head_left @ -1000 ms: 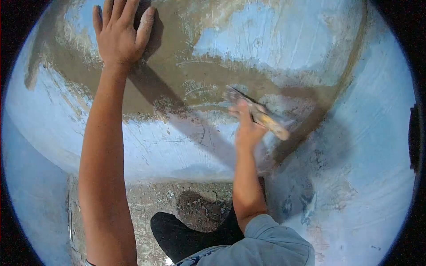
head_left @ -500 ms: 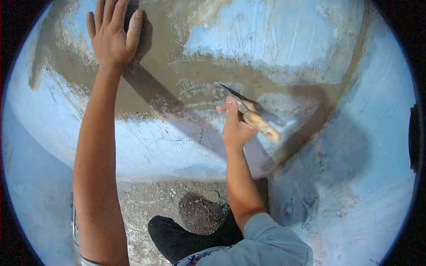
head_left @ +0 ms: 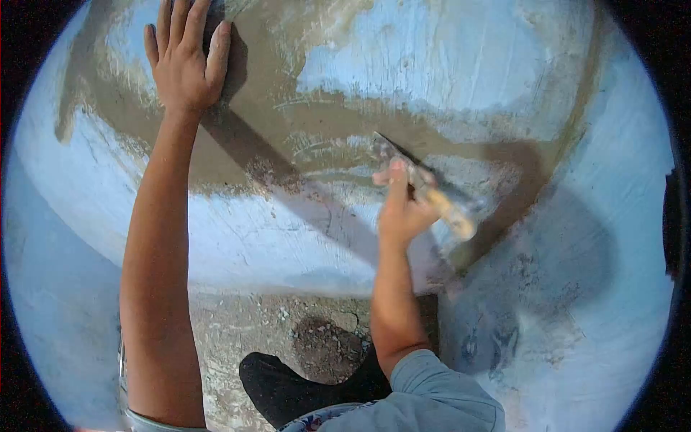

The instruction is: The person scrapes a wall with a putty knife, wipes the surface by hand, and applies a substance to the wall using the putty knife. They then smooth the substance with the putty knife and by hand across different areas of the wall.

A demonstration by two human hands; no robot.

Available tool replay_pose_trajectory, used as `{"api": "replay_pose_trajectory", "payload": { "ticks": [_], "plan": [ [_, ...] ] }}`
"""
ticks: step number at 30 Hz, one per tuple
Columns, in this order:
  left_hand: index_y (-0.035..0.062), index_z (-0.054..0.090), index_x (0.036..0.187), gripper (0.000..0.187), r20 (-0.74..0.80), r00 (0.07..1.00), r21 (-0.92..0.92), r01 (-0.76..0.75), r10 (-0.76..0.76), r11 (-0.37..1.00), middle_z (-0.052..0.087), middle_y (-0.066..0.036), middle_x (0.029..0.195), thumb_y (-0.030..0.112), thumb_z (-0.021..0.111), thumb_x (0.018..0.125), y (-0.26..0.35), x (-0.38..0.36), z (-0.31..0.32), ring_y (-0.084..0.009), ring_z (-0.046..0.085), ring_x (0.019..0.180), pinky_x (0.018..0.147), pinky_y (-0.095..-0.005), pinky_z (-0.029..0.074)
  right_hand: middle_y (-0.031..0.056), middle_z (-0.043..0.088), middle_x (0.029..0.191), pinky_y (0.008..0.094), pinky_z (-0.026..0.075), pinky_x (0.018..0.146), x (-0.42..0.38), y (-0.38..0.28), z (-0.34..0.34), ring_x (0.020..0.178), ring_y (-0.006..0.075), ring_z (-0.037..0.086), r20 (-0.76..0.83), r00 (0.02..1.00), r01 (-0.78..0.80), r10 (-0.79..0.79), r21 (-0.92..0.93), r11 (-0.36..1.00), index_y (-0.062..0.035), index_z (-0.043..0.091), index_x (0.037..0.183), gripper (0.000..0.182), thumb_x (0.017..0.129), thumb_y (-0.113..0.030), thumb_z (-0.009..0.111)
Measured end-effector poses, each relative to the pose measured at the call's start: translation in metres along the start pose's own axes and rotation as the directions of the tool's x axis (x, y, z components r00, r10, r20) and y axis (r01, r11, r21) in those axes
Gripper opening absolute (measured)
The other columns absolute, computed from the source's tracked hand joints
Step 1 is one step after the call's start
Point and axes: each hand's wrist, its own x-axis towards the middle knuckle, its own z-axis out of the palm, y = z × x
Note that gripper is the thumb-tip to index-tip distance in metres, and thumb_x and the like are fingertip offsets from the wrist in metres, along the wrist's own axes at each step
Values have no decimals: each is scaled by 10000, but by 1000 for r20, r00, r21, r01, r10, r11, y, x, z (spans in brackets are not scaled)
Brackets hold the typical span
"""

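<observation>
Trowel [head_left: 440, 200] near wall corner [head_left: 553, 174], left hand [head_left: 187, 78] apart

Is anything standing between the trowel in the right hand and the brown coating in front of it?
Nothing visible does: the right hand holds the trowel at the brown coating, and the left hand is off to the left.

Site: room apparently under repair; building type indeterminate, view dark at edges. Indicators: blue far wall [head_left: 266, 248] with brown, plaster-like patches [head_left: 360, 111]; stained right wall [head_left: 619, 309] meeting it at a corner; flat-bladed tool [head_left: 446, 207] at far wall; rubble [head_left: 327, 349] on rough near floor [head_left: 227, 324].
</observation>
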Motion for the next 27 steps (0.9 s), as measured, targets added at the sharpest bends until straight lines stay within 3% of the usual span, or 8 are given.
{"api": "replay_pose_trajectory", "payload": {
  "ticks": [3,6,10,14,19,22,26,27],
  "plan": [
    [137,440,1573,604,13,1000,23,6,-6,1000,292,-146,1690,324,452,999,2,1,-1,-390,188,1578,1266,-565,90,121,727,790,298,583,636,20,-25,-10,651,160,692,-18,998,-63,65,76,995,42,677,948,89,963,-38,711],
    [137,438,1575,604,5,1000,21,11,-11,1000,292,-148,1689,333,450,1004,1,1,1,-390,190,1577,1264,-566,93,137,740,844,303,594,615,-3,31,-6,632,162,693,190,951,294,-246,-291,910,29,692,939,77,966,-42,707],
    [144,425,1585,610,10,1000,23,4,-4,1000,292,-148,1690,337,461,1007,-3,0,1,-392,190,1577,1261,-570,98,129,736,790,298,587,677,-6,-11,2,668,178,715,10,1000,-28,28,-37,999,48,647,984,88,956,-10,707],
    [151,417,1590,606,19,1000,8,9,-9,1000,281,-146,1694,329,459,1013,1,1,-1,-391,184,1579,1259,-576,97,151,738,790,292,606,626,-13,31,1,650,170,723,134,986,114,-96,-139,984,36,635,970,53,966,9,681],
    [151,414,1590,608,18,1000,27,-5,5,1000,281,-142,1695,327,459,1009,-4,0,1,-390,186,1579,1261,-572,100,152,729,786,340,637,657,-8,-8,8,677,177,726,-3,997,-77,77,-17,997,56,626,993,103,952,-2,701],
    [149,417,1587,609,14,1000,14,14,-14,1000,281,-140,1695,339,458,1010,2,0,-2,-391,188,1578,1261,-570,104,140,747,841,311,612,679,-20,4,16,733,180,738,216,974,-40,61,-104,994,42,671,987,82,964,-28,708],
    [149,419,1586,608,3,1000,23,-4,4,1000,284,-140,1694,347,453,1012,-4,-2,1,-395,195,1574,1261,-572,100,124,748,849,294,592,692,-6,-9,2,746,155,729,24,999,-30,31,-24,999,39,687,993,101,961,-51,721],
    [150,419,1586,608,-1,1000,14,-10,10,1000,285,-140,1693,348,454,1012,-2,0,0,-396,196,1574,1261,-572,98,124,748,858,301,603,696,-17,13,12,746,161,730,113,991,-67,70,-33,997,37,680,988,84,966,-40,706]
  ]
}}
